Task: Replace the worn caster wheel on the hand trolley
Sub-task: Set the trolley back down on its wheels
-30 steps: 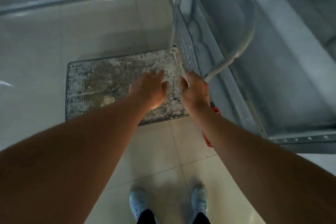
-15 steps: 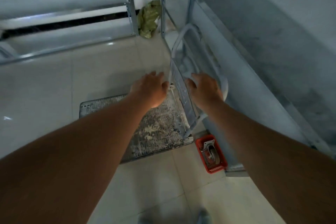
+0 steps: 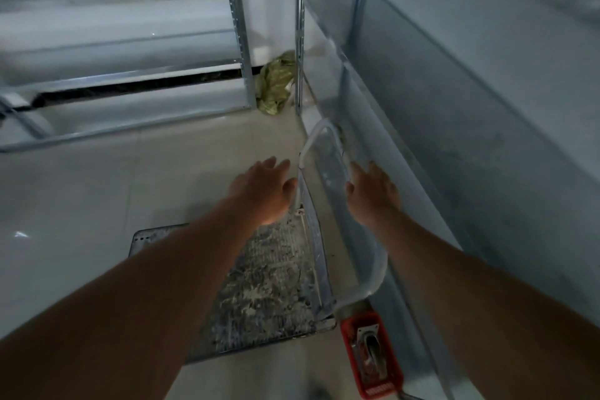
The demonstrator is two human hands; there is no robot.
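The hand trolley's dirty grey platform [image 3: 269,289] lies flat on the tiled floor. Its silver tube handle [image 3: 373,273] stands up on the right side, next to the shelving. My left hand [image 3: 263,188] hovers with straight fingers just left of the handle's far upright. My right hand [image 3: 373,195] is spread open just right of the handle, holding nothing. A caster wheel [image 3: 370,351] with a metal plate lies in a small red basket [image 3: 376,390] on the floor by the trolley's near right corner.
Metal shelving [image 3: 454,140] runs along the right, close to the handle. More metal racking [image 3: 130,81] crosses the back left. A crumpled green bag [image 3: 272,88] sits in the far corner. Pale tiled floor [image 3: 81,204] spreads to the left.
The view has tilted up and both hands have risen from the platform's surface to the level of the handle, spreading one to each side of it. The red basket has come into view.
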